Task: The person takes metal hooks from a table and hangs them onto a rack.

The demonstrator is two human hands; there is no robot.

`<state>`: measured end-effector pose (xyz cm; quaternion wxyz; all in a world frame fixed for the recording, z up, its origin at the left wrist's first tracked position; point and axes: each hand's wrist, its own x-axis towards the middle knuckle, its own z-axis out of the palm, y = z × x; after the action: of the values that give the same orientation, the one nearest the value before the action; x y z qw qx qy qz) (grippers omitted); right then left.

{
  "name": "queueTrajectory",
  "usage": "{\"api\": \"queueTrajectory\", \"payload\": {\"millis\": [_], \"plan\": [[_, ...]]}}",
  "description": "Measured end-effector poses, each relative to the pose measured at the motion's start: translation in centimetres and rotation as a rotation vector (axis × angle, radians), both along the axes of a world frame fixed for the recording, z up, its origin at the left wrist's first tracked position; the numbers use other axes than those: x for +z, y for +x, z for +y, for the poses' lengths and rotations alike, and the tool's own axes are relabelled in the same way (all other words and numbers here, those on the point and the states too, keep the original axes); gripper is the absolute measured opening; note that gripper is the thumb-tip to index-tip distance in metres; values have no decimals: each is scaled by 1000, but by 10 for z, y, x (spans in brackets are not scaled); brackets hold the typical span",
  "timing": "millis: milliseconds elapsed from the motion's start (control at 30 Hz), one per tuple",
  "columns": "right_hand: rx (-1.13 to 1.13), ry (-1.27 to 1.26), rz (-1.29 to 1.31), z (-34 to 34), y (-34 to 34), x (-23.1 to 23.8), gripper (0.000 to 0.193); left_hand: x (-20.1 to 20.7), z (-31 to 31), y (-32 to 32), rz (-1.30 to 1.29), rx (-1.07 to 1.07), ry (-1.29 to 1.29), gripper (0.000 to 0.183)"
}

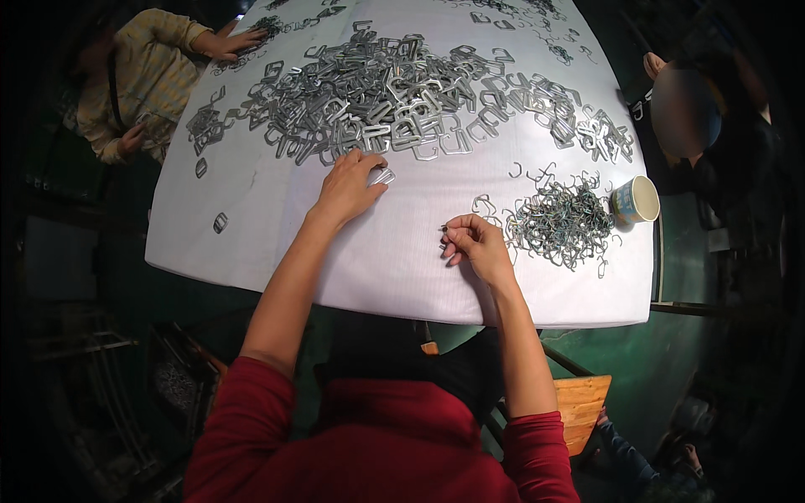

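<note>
Your right hand (pixel 471 243) pinches a small metal piece (pixel 444 228), left of the hook pile (pixel 563 220). Your left hand (pixel 345 186) curves by a silver buckle (pixel 385 176) — gripped or not, I cannot tell — near side of the buckle pile (pixel 377 96).

Worktop (pixel 394 260) brightly and fairly evenly lit; surrounding floor (pixel 641 356) dim. Bright glints on metal buckles (pixel 386 96). Soft shadow beside right forearm (pixel 521 348). Fisheye bowing along worktop edges; corners vignetted to black. Smooth oval blur over person (pixel 713 151) at right.
</note>
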<state>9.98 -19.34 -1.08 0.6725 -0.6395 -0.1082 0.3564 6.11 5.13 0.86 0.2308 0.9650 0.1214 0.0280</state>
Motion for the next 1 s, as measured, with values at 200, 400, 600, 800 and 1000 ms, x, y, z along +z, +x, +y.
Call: {"api": "queueTrajectory", "payload": {"millis": [200, 400, 600, 800, 1000], "plan": [[-400, -172, -180, -32, -2, -8, 12, 3, -16, -31, 51, -3, -148, 40], [-362, -166, -175, -37, -28, 14, 13, 11, -3, -25, 79, -47, -144, 40], [-406, 74, -134, -8, -58, 39, 23, 14, -9, -36, 54, -22, -249, 25], [-467, 178, -125, 10, -66, 45, 20, 29, -70, -62, -257, 40, -864, 12], [-606, 236, -212, 16, -69, 46, 14, 24, -81, -69, -354, -26, -898, 13]]}}
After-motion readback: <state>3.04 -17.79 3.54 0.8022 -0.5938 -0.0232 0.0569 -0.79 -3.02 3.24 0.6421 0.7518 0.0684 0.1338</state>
